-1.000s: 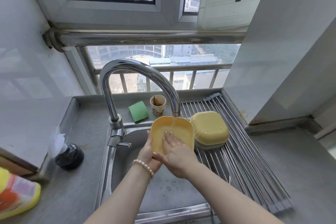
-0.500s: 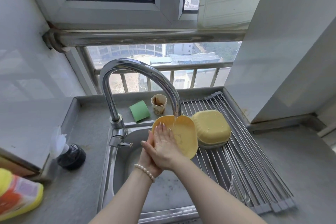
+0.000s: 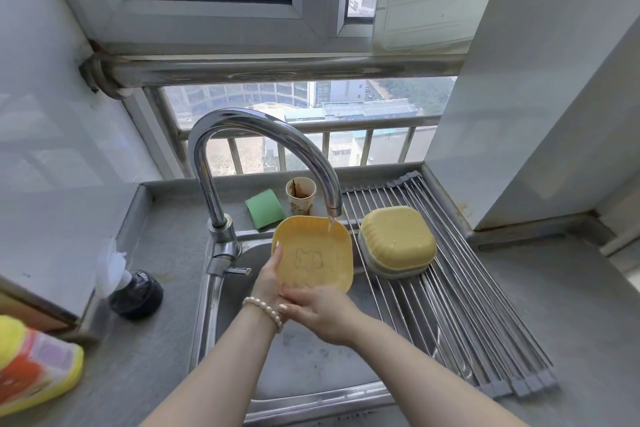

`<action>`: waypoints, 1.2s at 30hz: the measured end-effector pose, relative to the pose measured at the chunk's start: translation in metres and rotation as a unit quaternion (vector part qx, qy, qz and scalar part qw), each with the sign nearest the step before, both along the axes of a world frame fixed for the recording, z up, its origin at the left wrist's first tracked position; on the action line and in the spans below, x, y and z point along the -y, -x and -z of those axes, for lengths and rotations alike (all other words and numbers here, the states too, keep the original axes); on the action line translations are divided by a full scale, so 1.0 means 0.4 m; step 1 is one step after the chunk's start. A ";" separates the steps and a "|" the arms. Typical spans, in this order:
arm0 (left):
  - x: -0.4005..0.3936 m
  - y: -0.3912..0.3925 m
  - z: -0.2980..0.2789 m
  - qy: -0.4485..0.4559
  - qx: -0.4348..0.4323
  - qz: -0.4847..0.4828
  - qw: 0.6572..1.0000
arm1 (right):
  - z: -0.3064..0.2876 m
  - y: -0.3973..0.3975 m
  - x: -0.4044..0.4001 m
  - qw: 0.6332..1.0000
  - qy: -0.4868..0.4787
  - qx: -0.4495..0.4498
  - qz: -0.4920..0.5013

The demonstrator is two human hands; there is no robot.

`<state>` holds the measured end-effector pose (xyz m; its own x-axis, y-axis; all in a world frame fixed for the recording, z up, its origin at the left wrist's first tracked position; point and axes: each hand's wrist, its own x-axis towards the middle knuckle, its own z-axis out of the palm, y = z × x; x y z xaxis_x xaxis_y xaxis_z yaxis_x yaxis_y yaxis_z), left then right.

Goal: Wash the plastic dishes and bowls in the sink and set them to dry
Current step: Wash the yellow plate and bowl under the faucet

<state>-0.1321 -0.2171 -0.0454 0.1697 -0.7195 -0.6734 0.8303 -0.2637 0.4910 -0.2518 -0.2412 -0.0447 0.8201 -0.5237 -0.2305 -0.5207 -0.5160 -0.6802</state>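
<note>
A square yellow plastic dish (image 3: 313, 251) with a faint animal outline in its middle is tilted toward me under the running tap (image 3: 263, 135), over the steel sink (image 3: 311, 364). My left hand (image 3: 270, 279) grips its left edge, thumb on the rim. My right hand (image 3: 320, 312) holds its lower edge from below, fingers hidden under the dish. An upturned yellow bowl (image 3: 397, 241), stacked on a paler one, rests on the roll-up drying rack (image 3: 460, 315) to the right.
A green sponge (image 3: 265, 208) and a stained paper cup (image 3: 300, 196) stand behind the sink. A black stopper-like object (image 3: 136, 293) with white plastic sits left. A yellow and orange bottle (image 3: 31, 364) lies at the lower left. A wall rises on the right.
My right hand slid off the dish's face down to its lower edge, uncovering the inside. The dish now faces me more squarely under the water.
</note>
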 end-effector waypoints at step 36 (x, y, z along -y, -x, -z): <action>-0.070 0.020 -0.042 -0.038 0.061 0.002 0.997 | 0.093 0.077 0.102 0.884 0.457 -0.098 -0.021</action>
